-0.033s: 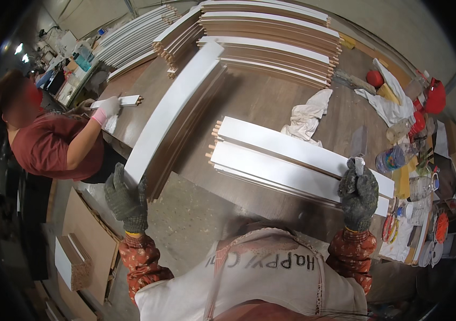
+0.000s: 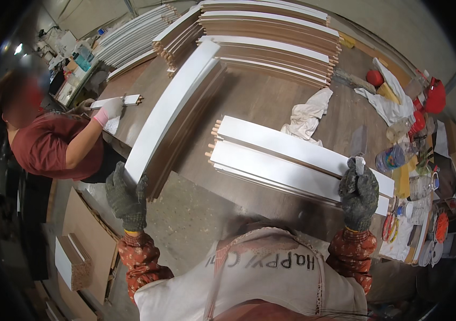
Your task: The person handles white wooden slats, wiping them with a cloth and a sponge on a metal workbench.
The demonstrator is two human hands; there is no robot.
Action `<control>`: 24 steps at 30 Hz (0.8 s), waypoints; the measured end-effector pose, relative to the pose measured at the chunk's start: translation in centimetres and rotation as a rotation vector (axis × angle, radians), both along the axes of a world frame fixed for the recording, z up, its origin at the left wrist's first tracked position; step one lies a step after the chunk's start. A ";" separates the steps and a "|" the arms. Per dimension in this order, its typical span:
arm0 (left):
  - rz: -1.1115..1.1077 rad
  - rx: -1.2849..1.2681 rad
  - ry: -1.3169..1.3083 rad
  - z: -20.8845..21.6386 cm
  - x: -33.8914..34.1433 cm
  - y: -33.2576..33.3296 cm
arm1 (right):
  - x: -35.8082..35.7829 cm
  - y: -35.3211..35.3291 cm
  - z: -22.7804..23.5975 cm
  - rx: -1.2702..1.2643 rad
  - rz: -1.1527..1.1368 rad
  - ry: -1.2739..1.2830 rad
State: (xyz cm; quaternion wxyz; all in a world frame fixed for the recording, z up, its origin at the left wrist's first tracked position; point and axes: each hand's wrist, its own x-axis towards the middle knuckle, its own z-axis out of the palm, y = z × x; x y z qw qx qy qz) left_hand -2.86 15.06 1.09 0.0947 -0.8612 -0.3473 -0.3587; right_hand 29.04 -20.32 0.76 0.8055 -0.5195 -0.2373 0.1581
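Note:
My left hand [image 2: 126,198], in a dark grey knit glove, is closed round the near end of a long white board [image 2: 172,107]. This board lies tilted over a stack of brown-edged boards [image 2: 185,123], its far end reaching toward the back piles. My right hand [image 2: 358,195], gloved alike, is closed on a small white wad [image 2: 359,165], whose kind I cannot make out. It rests at the right part of a second stack of white boards [image 2: 276,163], with wooden dowels [image 2: 213,142] sticking out of the left ends.
Tall piles of dowelled boards [image 2: 265,27] stand at the back. A crumpled cloth [image 2: 308,115] lies behind the right stack. Bottles [image 2: 388,159], scissors [image 2: 391,227] and red items crowd the right edge. At left, a co-worker [image 2: 57,144] handles a short white board [image 2: 131,100].
The far end of the white board in my left hand has shifted slightly left. My right hand looks unmoved.

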 end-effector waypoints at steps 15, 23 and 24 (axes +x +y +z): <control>-0.340 -0.537 -0.484 2.8 2.9 3.8 | -1.3 -4.0 -0.2 -0.046 -0.094 -0.024; -0.994 -0.258 0.134 3.8 17.1 -7.0 | -3.0 -9.0 -2.2 -0.016 -0.165 0.180; -1.028 -0.142 0.200 3.8 19.1 -8.0 | -3.3 -9.8 -2.2 -0.104 -0.170 0.162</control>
